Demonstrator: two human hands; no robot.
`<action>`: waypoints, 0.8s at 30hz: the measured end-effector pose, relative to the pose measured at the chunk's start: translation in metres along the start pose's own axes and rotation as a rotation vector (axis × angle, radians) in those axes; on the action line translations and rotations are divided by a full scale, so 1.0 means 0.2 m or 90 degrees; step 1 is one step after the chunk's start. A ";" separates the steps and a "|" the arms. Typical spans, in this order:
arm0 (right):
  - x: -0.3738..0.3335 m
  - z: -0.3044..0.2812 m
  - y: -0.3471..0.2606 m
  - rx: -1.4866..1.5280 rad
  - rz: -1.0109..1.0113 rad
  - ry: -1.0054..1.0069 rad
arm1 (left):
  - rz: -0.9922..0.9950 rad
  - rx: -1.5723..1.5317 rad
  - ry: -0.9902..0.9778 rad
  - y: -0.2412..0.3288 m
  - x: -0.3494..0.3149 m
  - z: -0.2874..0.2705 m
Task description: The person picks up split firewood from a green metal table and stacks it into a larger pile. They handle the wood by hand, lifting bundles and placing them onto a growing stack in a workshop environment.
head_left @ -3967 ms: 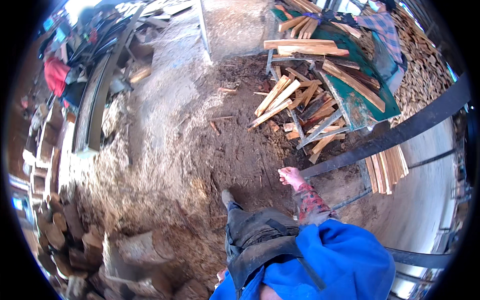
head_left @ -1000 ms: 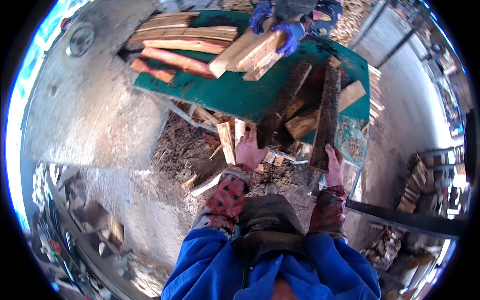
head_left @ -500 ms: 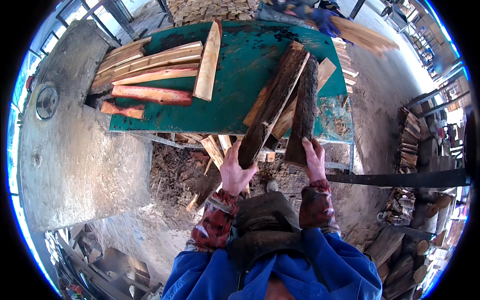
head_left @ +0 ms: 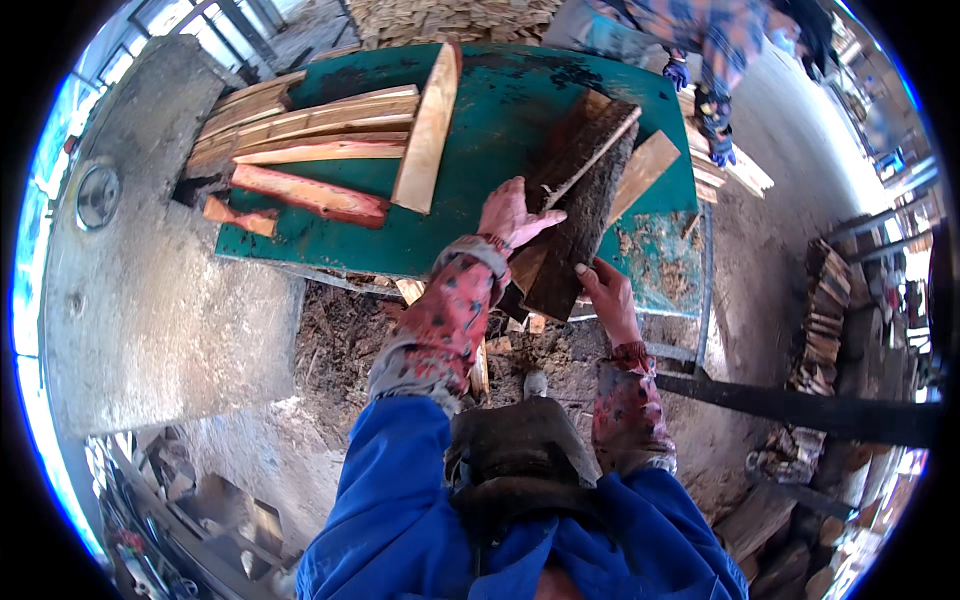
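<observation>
A dark bark-covered wood slab (head_left: 578, 240) lies at a slant over other pieces on the right half of the green table (head_left: 480, 130), its near end past the table's front edge. My right hand (head_left: 608, 298) grips this near end, thumb on top. My left hand (head_left: 515, 215) is against the left side of the slanted pieces, its fingers stretched forward and its thumb pointing across toward the bark. Another bark-edged slab (head_left: 612, 122) with a pale splintered edge rests next to it. From underneath, a pale board (head_left: 645, 170) sticks out to the right.
Several split boards (head_left: 330, 125) lie at the table's left, beside an upright-lying pale board (head_left: 430, 130) and a reddish piece (head_left: 310, 193). A co-worker's gloved hand (head_left: 718, 135) is by boards at the far right. A dark metal bar (head_left: 800, 405) crosses at right.
My left hand has moved forward along the pieces. The two bark slabs, held apart before, now lie closer together. The co-worker has shifted right, and the board swung there is lower.
</observation>
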State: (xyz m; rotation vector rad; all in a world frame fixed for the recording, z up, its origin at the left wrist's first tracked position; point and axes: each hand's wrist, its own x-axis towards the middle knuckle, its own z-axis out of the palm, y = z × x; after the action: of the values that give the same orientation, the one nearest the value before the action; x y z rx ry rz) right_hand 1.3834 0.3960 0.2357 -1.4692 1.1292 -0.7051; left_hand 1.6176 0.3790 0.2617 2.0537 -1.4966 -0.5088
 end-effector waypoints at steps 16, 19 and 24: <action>0.01 0.04 -0.06 -0.074 0.011 0.015 | -0.073 -0.063 0.040 0.09 -0.13 0.16; -0.12 0.02 -0.04 -0.068 0.024 0.017 | -0.059 -0.076 0.060 0.09 -0.28 0.21; -0.42 0.01 0.01 0.064 0.077 0.021 | -0.047 -0.097 0.036 0.13 -0.60 0.24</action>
State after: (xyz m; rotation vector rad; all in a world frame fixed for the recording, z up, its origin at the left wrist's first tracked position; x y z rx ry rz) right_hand 1.3531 0.4746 0.2461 -1.2978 1.1808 -0.6942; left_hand 1.5329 0.4769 0.2398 1.9938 -1.3130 -0.5709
